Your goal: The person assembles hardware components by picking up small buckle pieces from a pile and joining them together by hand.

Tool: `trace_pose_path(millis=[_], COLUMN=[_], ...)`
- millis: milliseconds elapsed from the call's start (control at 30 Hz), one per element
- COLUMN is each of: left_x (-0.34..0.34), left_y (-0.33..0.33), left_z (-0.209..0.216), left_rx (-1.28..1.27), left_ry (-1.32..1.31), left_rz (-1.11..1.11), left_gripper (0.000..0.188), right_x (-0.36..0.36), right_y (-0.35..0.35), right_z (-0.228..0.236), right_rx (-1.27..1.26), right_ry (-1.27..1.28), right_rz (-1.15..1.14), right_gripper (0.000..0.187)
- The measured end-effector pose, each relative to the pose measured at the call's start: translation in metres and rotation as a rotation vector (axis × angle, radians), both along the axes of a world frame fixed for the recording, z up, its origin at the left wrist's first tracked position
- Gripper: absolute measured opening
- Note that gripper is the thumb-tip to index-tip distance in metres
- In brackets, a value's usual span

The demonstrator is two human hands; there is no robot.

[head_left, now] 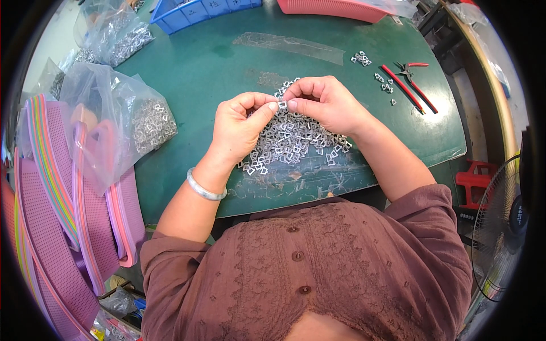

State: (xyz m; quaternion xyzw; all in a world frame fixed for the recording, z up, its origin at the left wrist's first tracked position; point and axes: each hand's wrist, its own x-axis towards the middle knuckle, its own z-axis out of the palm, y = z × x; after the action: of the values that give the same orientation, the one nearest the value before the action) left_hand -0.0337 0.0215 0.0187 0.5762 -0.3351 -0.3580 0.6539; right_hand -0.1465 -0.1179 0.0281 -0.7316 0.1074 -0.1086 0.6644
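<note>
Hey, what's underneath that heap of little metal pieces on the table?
The heap lies on the green table, which shows around it. The tabletop beneath is mostly covered, and the left hand and right hand hide part of the heap.

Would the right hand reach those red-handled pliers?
Probably yes: nothing tall seems to block the right hand from the pliers, just loose metal pieces and a red stick lying between. It's pinching a small metal frame, though.

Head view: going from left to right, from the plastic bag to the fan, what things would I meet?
Clear plastic bag of metal parts, left hand, small metal frame held in the fingertips, right hand, red-handled pliers, black fan.
</note>
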Motion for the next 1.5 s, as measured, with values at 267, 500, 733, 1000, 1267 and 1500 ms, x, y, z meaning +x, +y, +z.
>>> trace_pose_path(millis=[267, 500, 733, 1000, 1267, 1500], left_x=[0.006, 0.016, 0.018, 0.011, 0.011, 0.006], left_y=[0.0, 0.0, 0.0, 0.001, 0.0, 0.001], left_z=[0.005, 0.002, -0.001, 0.005, -0.005, 0.004], left_rx=[0.04, -0.044, -0.045, 0.164, 0.192, 0.198], left_ry=[0.214, 0.558, 0.58, 0.201, -0.144, -0.018], left_rz=[-0.005, -0.072, -0.063, -0.055, -0.071, -0.149], left_gripper=[0.006, 0.009, 0.013, 0.008, 0.013, 0.013], right_x=[-0.001, -0.002, -0.001, 0.001, 0.002, 0.0], right_y=[-0.001, -0.001, 0.005, 0.005, 0.002, 0.006], right_z=[-0.003, -0.004, -0.008, -0.008, -0.006, 0.002], right_rx=[-0.253, -0.888, -1.062, -1.037, -0.795, -0.251], right_ry=[-0.035, -0.167, -0.185, -0.178, -0.181, 0.023], right_rz=[-0.053, 0.08, 0.076, 0.071, 0.028, -0.087], right_gripper=[0.01, 0.012, 0.014, 0.011, 0.006, 0.015])
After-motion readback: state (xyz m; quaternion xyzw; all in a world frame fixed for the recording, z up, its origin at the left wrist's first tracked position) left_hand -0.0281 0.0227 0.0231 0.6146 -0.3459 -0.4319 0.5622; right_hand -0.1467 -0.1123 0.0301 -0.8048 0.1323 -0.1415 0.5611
